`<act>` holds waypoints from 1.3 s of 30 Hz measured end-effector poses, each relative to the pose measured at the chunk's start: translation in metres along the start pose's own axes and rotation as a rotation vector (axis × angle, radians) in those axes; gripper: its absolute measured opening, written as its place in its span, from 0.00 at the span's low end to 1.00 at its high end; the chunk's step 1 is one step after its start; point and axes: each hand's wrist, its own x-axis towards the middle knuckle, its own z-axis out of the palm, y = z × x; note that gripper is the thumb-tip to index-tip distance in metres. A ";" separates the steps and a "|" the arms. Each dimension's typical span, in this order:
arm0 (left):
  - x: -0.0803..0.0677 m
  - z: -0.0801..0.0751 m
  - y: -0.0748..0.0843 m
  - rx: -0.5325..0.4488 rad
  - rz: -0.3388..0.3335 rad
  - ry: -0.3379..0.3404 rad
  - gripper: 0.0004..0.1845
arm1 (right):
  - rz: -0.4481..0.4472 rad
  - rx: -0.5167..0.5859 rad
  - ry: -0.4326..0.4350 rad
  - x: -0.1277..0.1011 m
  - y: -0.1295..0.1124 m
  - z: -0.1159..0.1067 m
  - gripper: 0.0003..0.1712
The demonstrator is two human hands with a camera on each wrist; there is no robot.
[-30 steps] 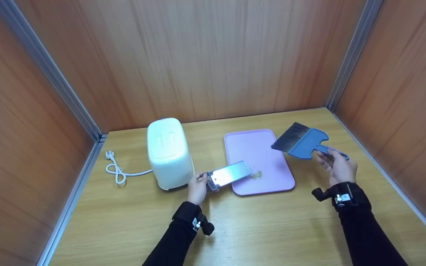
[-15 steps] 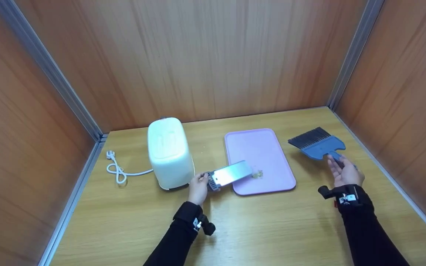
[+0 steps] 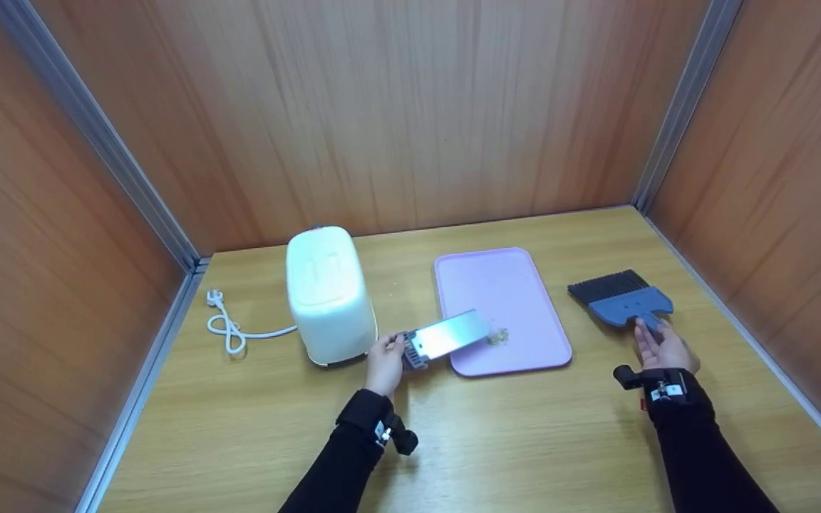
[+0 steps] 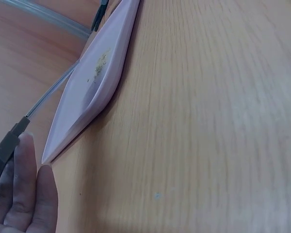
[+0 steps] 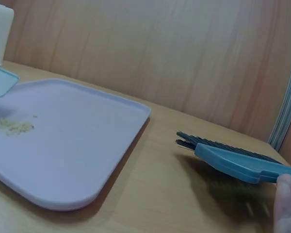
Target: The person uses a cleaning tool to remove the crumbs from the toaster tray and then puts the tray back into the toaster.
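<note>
In the head view my left hand [image 3: 385, 365] pinches the ribbed grey end of a shiny metal crumb tray [image 3: 451, 335]. Its flat plate hangs tilted over the near left edge of a lilac serving tray [image 3: 496, 285]. A small heap of pale crumbs [image 3: 499, 336] lies on the lilac tray, just past the plate's far end. On the right, my right hand [image 3: 667, 349] holds the handle of a wide blue brush [image 3: 628, 306] with dark bristles [image 5: 233, 148]. The brush is low over the table, bristles pointing away to the left, its shadow beneath in the right wrist view.
A white, rounded appliance that looks like a toaster [image 3: 325, 299] stands left of the lilac tray. Its white cord [image 3: 229, 335], loosely knotted, runs left to a plug [image 3: 214, 297]. Wooden walls [image 3: 453, 114] enclose the table [image 3: 510, 442] at the back and both sides.
My right hand has carried the brush to the right, away from the lilac tray, and lowered it toward the table. The left hand and the crumb tray have stayed nearly still.
</note>
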 end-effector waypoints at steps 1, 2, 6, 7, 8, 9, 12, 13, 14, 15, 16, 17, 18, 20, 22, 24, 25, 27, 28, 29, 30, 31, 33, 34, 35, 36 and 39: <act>0.000 0.000 0.000 -0.012 -0.001 -0.004 0.20 | 0.001 0.002 0.007 0.001 0.001 -0.001 0.32; -0.001 0.000 0.000 -0.022 -0.002 -0.007 0.20 | 0.000 0.002 0.012 0.001 0.002 -0.003 0.32; -0.001 -0.001 0.001 -0.043 0.002 -0.020 0.20 | 0.000 -0.024 0.005 0.003 0.005 -0.006 0.33; -0.001 -0.001 0.001 -0.034 0.009 -0.020 0.20 | 0.001 -0.039 -0.007 0.003 0.006 -0.006 0.33; -0.002 -0.002 0.001 -0.026 0.017 -0.021 0.20 | 0.002 -0.048 -0.014 0.003 0.006 -0.006 0.33; -0.001 -0.002 0.001 -0.017 0.022 -0.018 0.20 | 0.003 -0.059 -0.018 0.004 0.006 -0.006 0.32; -0.001 -0.004 0.001 0.021 0.035 -0.007 0.20 | -0.008 -0.100 -0.035 0.004 0.007 -0.005 0.33; -0.001 -0.004 0.001 0.024 0.034 -0.004 0.20 | -0.012 -0.113 -0.021 0.004 0.007 -0.005 0.32; 0.000 -0.004 0.001 0.035 0.034 0.001 0.20 | -0.017 -0.131 -0.014 0.003 0.007 -0.005 0.32; 0.000 -0.004 0.001 0.043 0.032 0.006 0.20 | -0.026 -0.158 -0.011 0.002 0.007 -0.005 0.32; 0.000 -0.004 0.001 0.050 0.032 0.010 0.20 | -0.035 -0.185 -0.012 0.002 0.007 -0.006 0.31; 0.000 -0.004 0.001 0.050 0.034 0.010 0.20 | -0.049 -0.207 -0.016 0.001 0.007 -0.006 0.31; 0.000 -0.004 0.001 0.047 0.034 0.009 0.20 | -0.065 -0.226 -0.023 0.001 0.007 -0.006 0.30; 0.000 -0.004 0.001 0.031 0.030 0.004 0.19 | -0.100 -0.277 -0.046 -0.001 0.006 -0.007 0.26; 0.000 -0.004 0.002 0.007 0.022 -0.004 0.19 | -0.145 -0.339 -0.075 -0.002 0.006 -0.008 0.21; -0.001 -0.004 0.002 -0.017 0.010 -0.010 0.19 | -0.181 -0.440 -0.087 -0.002 0.004 -0.009 0.20; -0.001 -0.005 0.002 -0.022 0.006 -0.012 0.19 | -0.198 -0.505 -0.093 -0.002 0.004 -0.009 0.22; -0.002 -0.005 0.002 -0.014 0.003 -0.012 0.20 | -0.232 -0.643 -0.103 -0.001 0.001 -0.010 0.30; -0.003 -0.005 0.002 -0.013 0.001 -0.014 0.20 | -0.253 -0.719 -0.110 0.001 0.000 -0.011 0.34; -0.003 -0.006 0.003 -0.017 -0.004 -0.014 0.20 | -0.270 -0.787 -0.112 0.002 -0.002 -0.012 0.38; -0.004 -0.006 0.003 -0.005 -0.004 -0.013 0.21 | -0.294 -0.853 -0.118 0.004 -0.004 -0.014 0.40; -0.004 -0.006 0.003 0.006 -0.003 -0.013 0.21 | -0.323 -0.925 -0.121 0.006 -0.007 -0.016 0.41; -0.004 -0.007 0.003 0.035 0.000 -0.010 0.21 | -0.386 -1.084 -0.118 0.010 -0.011 -0.018 0.40; -0.003 -0.007 0.002 0.052 0.005 -0.006 0.21 | -0.431 -1.169 -0.110 0.012 -0.013 -0.019 0.38; -0.003 -0.008 0.002 0.065 0.009 -0.003 0.21 | -0.488 -1.269 -0.098 0.012 -0.014 -0.020 0.36; -0.002 -0.008 0.001 0.088 0.017 0.004 0.20 | -0.556 -1.370 -0.089 0.013 -0.015 -0.021 0.34; -0.002 -0.009 0.001 0.107 0.024 0.020 0.20 | -0.739 -1.610 -0.048 0.010 -0.015 -0.022 0.31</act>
